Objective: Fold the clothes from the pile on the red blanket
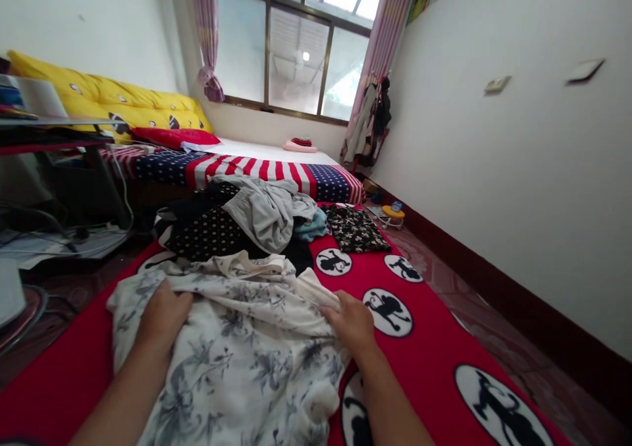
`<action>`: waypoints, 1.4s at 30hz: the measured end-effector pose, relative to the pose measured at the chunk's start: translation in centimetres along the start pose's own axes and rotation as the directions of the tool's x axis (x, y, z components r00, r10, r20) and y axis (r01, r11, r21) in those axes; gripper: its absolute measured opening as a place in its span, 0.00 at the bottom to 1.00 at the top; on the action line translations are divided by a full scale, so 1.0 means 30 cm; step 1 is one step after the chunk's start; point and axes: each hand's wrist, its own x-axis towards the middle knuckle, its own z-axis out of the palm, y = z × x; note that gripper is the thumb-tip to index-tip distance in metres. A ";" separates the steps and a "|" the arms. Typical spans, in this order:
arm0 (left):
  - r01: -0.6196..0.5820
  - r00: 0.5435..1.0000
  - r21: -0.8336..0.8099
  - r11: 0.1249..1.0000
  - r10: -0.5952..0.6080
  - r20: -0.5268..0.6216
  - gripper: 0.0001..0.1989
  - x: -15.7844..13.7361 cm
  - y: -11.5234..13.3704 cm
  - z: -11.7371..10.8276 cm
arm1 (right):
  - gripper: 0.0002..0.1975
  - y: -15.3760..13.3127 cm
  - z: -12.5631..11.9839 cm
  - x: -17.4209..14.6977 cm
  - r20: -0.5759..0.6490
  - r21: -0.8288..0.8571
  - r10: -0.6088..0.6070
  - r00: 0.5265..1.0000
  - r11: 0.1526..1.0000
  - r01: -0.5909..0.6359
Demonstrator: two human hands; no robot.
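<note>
A white garment with a grey floral print [247, 360] is spread in front of me, its far edge bunched and wrinkled. My left hand [165, 307] grips the cloth near its upper left, fingers closed and partly hidden in the folds. At the upper right edge, my right hand [351, 321] pinches the same garment between thumb and fingers. Just beyond it lies a heap of clothes, with a light grey garment [269, 212] on top of a black dotted one [207, 235]. A light blue cloth [312, 226] pokes out at the heap's right side.
Everything rests on a red blanket with monkey prints [424, 340]. A folded black floral garment [356, 228] lies at its far right. Beyond stands a bed with a flag-patterned cover [247, 167]. A desk [64, 133] is at left, a small yellow stool [393, 213] by the wall.
</note>
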 end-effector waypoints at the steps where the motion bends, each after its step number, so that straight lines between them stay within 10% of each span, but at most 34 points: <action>1: -0.012 0.999 0.062 0.998 0.010 0.032 0.21 -0.010 0.011 -0.007 | 0.09 -0.003 -0.004 0.004 -0.006 0.032 0.024 1.000 0.999 -0.024; 5: -0.257 0.966 0.321 0.912 0.256 0.045 0.22 -0.095 0.131 -0.012 | 0.10 0.054 -0.042 0.033 -0.263 0.345 0.217 0.940 0.931 -0.119; 9: -0.513 0.858 0.156 0.844 0.507 0.077 0.18 -0.193 0.250 0.029 | 0.14 0.155 -0.104 0.043 -0.610 0.587 0.554 0.566 0.796 -0.147; 12: -0.547 0.834 0.109 0.830 0.529 0.156 0.18 -0.236 0.276 0.083 | 0.20 0.162 -0.136 0.028 -0.803 0.478 0.469 0.368 0.875 -0.073; 15: -0.559 0.824 0.159 0.814 0.524 0.216 0.20 -0.255 0.264 0.132 | 0.19 0.096 -0.124 0.010 -0.858 0.325 0.238 0.455 0.938 0.121; 18: -0.541 0.837 0.158 0.826 0.511 0.194 0.22 -0.261 0.251 0.156 | 0.15 0.022 -0.063 0.010 -0.700 0.403 0.093 0.708 0.870 0.284; 23: -0.470 0.882 -0.016 0.883 0.469 -0.047 0.35 -0.255 0.253 0.154 | 0.28 0.004 0.043 0.072 -0.286 0.580 0.095 0.954 0.809 0.093; 29: -0.454 0.891 -0.196 0.869 0.449 -0.071 0.31 -0.237 0.243 0.158 | 0.40 -0.010 0.060 0.170 -0.180 0.373 0.053 0.982 0.928 0.019; 34: -0.471 0.882 -0.249 0.846 0.449 -0.143 0.30 -0.247 0.255 0.136 | 0.10 -0.066 -0.024 0.284 -0.060 0.153 -0.143 0.988 0.977 0.151; 42: -0.460 0.888 -0.226 0.859 0.439 -0.139 0.29 -0.235 0.255 0.131 | 0.30 -0.067 -0.126 0.391 -0.452 0.239 0.005 0.892 0.964 0.116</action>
